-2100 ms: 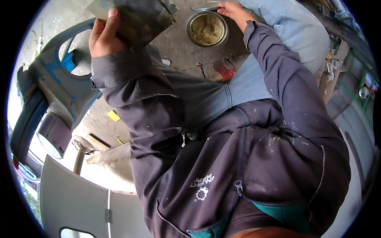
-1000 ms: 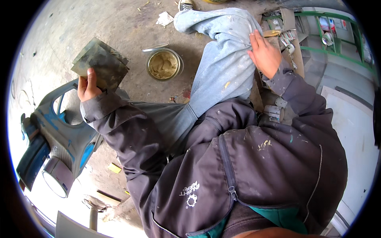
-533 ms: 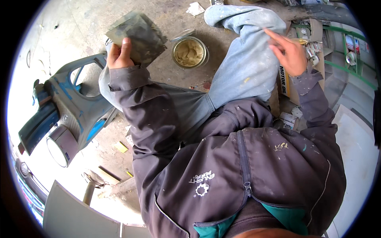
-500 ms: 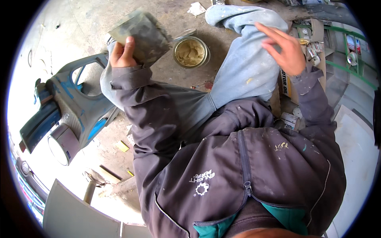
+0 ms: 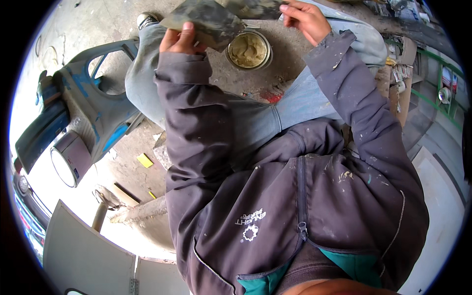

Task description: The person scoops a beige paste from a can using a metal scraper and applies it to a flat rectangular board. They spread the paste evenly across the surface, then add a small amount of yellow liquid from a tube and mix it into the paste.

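**A:** ok why's the left hand [image 5: 182, 43] holding that stained plate [image 5: 204, 22] way down at the near edge?

**B:** Looks like a thumb-on-top clamp, other fingers tucked under. My guess is it keeps most of the flat face clear and keeps the skin off the grubby part.

**A:** And the right hand [image 5: 309, 22]?

**B:** Thumb and fingers closed on the far end of a dark flat piece [image 5: 260, 9], just a pinch. Probably a corner grip for the same reason, less mess. Can't tell if that piece is separate from the plate or overlapping it, the top edge cuts it off.

**A:** What about the can [image 5: 270, 53]?

**B:** Open, tan paste [image 5: 248, 49] inside, upright on the concrete floor [image 5: 292, 59] between the legs. The plate is above it in view, hiding a bit of the rim. I'd say it's parked there so both hands reach it easily. The grey panel [image 5: 83, 93] with blue patches sits off to the left, out of the arms' way.
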`<move>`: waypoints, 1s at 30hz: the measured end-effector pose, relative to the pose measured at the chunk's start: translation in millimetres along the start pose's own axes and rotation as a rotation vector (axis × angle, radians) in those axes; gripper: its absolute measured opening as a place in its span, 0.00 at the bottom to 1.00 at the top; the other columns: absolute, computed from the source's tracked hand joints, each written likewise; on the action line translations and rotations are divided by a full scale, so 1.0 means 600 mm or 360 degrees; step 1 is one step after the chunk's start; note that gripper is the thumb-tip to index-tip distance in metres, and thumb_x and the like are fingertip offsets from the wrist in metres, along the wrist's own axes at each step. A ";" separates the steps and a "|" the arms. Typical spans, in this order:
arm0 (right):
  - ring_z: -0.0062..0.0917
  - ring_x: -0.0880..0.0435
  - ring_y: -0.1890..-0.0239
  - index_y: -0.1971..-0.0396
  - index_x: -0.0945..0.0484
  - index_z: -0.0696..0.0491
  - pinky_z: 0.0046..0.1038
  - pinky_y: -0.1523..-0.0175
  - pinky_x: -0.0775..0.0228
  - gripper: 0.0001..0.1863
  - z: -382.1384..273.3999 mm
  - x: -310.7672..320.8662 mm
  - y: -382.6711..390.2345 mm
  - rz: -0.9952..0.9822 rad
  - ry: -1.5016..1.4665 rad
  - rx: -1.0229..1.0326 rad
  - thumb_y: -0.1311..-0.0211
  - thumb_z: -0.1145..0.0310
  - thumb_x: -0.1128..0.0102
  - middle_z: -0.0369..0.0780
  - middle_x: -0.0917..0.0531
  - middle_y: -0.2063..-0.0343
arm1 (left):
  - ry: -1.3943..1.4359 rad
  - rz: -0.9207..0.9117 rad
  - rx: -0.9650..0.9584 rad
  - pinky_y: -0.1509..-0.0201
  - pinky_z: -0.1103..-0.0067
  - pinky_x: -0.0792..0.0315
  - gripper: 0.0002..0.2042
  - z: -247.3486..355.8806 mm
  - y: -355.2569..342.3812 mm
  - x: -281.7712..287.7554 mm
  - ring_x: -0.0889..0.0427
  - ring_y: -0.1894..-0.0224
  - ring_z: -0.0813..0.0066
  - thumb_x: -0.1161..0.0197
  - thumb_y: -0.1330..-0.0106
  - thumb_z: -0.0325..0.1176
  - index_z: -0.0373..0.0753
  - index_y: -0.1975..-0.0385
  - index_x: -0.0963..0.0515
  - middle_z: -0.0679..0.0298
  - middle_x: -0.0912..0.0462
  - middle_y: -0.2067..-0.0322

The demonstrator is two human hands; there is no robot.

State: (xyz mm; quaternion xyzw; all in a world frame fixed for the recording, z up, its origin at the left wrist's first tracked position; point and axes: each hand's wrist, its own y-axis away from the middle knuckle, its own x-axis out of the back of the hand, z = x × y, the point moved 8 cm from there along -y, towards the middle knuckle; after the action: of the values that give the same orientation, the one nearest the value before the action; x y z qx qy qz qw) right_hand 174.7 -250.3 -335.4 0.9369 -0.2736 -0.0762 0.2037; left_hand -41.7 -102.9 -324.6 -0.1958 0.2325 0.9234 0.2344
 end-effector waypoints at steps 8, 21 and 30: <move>0.30 0.23 0.65 0.73 0.21 0.53 0.28 0.60 0.31 0.09 0.022 -0.028 -0.027 -0.0007 0.1823 0.1305 0.47 0.64 0.42 0.36 0.21 0.70 | -0.0360 0.0174 -0.0086 0.74 0.79 0.30 0.13 0.065 -0.010 0.075 0.24 0.76 0.72 0.46 0.38 0.35 0.33 0.59 0.29 0.60 0.22 0.70; 0.35 0.22 0.79 0.61 0.31 0.51 0.34 0.74 0.31 0.14 0.256 -0.132 -0.036 -0.0606 0.2218 0.0894 0.51 0.74 0.50 0.42 0.23 0.83 | -0.0533 0.0259 -0.0041 0.71 0.81 0.30 0.12 0.062 -0.002 0.077 0.24 0.76 0.75 0.45 0.39 0.37 0.34 0.63 0.28 0.63 0.22 0.72; 0.29 0.22 0.61 0.63 0.24 0.50 0.28 0.60 0.28 0.13 0.285 -0.131 -0.006 -0.0731 0.2205 0.1501 0.51 0.73 0.49 0.36 0.21 0.67 | -0.0611 0.0270 -0.0071 0.70 0.82 0.30 0.17 0.055 -0.014 0.090 0.25 0.77 0.75 0.44 0.39 0.41 0.31 0.61 0.29 0.57 0.23 0.70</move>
State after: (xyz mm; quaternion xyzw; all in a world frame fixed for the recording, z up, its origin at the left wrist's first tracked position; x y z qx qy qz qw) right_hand 66.8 -263.0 -489.3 0.7911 0.1049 0.5933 -0.1055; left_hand -89.6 -60.6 -325.9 -0.0012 0.1788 0.9651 0.1915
